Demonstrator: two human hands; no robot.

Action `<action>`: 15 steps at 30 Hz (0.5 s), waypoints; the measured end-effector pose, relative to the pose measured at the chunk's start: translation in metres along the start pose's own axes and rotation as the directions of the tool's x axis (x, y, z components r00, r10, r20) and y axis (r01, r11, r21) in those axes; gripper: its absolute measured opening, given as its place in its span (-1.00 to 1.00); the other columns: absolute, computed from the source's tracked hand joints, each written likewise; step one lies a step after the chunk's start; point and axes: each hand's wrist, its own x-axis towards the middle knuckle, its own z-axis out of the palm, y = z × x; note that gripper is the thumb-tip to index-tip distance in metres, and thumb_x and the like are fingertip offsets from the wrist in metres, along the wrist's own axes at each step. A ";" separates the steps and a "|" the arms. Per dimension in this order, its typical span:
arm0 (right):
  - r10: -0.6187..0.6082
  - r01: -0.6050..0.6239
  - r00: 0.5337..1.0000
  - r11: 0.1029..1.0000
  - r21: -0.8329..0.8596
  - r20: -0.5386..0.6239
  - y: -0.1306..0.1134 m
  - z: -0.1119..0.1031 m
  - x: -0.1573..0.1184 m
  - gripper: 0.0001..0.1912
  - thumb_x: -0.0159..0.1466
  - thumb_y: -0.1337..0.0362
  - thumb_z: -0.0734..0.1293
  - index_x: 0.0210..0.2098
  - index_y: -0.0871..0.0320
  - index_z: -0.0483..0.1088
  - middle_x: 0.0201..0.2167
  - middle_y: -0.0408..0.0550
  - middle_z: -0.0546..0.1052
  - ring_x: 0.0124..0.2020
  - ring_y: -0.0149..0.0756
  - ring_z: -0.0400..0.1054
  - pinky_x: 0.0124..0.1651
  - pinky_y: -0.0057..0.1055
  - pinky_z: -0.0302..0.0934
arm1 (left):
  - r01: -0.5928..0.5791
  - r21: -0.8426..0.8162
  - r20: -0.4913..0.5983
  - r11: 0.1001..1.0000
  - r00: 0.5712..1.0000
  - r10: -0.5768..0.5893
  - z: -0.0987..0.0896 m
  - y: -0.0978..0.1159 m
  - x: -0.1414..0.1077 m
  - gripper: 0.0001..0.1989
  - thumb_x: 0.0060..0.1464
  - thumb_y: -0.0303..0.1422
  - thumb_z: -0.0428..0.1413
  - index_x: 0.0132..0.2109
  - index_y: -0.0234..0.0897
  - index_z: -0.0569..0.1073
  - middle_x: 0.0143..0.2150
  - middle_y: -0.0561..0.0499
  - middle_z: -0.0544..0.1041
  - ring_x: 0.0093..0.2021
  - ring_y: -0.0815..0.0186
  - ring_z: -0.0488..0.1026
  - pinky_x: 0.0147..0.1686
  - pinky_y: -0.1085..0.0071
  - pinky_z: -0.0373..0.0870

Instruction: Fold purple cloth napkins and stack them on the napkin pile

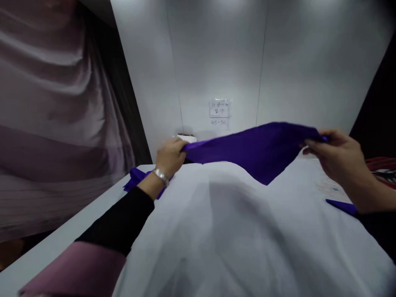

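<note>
A purple cloth napkin point(250, 150) hangs in the air above the white-covered table, stretched between my two hands. My left hand point(170, 156) pinches its left end, with a silver bracelet at the wrist. At the other end, my right hand point(338, 154) grips a corner between thumb and fingers. The napkin's lower edge droops to a point right of its middle. Under my left wrist lies a crumpled purple cloth point(136, 178). Beside my right forearm, a flat purple piece of cloth point(342, 206) is partly hidden by the arm.
A white cloth point(198, 247) with soft creases covers the table. Behind stands a pale panelled wall point(216, 53) bearing a handwritten paper sign point(219, 109). A pinkish curtain point(46, 103) hangs at the left. Red patterned fabric point(382, 165) sits at the right edge.
</note>
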 end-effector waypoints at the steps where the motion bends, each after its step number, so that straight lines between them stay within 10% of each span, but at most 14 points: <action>1: 0.019 -0.019 1.000 0.999 -0.039 0.002 0.006 -0.008 -0.017 -0.69 -0.10 0.26 0.51 -0.40 -0.03 0.36 -0.52 -0.24 0.45 -0.47 -0.33 0.32 -0.35 -0.31 0.24 | -0.042 -0.033 0.058 0.999 0.997 0.044 0.005 -0.001 -0.018 -0.77 0.05 -0.43 -0.01 -0.16 -0.22 0.49 -0.22 -0.02 0.52 -0.16 0.21 0.40 -0.14 0.27 0.27; 6: 0.280 -0.213 0.950 0.905 -0.369 0.138 0.048 -0.036 -0.100 -0.61 -0.12 0.12 0.49 -0.32 0.01 0.35 -0.47 -0.19 0.41 -0.46 -0.31 0.31 -0.41 -0.39 0.25 | -0.029 -0.152 0.312 0.988 0.947 0.076 0.045 -0.002 -0.116 -0.68 -0.01 -0.53 -0.02 -0.11 -0.25 0.49 -0.18 -0.08 0.52 -0.13 0.20 0.41 -0.07 0.20 0.26; 15: 0.489 -0.116 0.768 0.741 -0.661 0.413 0.100 -0.046 -0.219 -0.86 0.10 0.27 0.24 -0.32 0.07 0.37 -0.40 -0.11 0.47 -0.38 -0.23 0.33 -0.31 -0.36 0.25 | 0.163 -0.212 0.540 0.964 0.841 -0.024 0.075 0.007 -0.249 -0.50 -0.21 -0.68 -0.05 -0.14 -0.19 0.50 -0.17 -0.05 0.54 -0.11 0.22 0.43 -0.03 0.15 0.28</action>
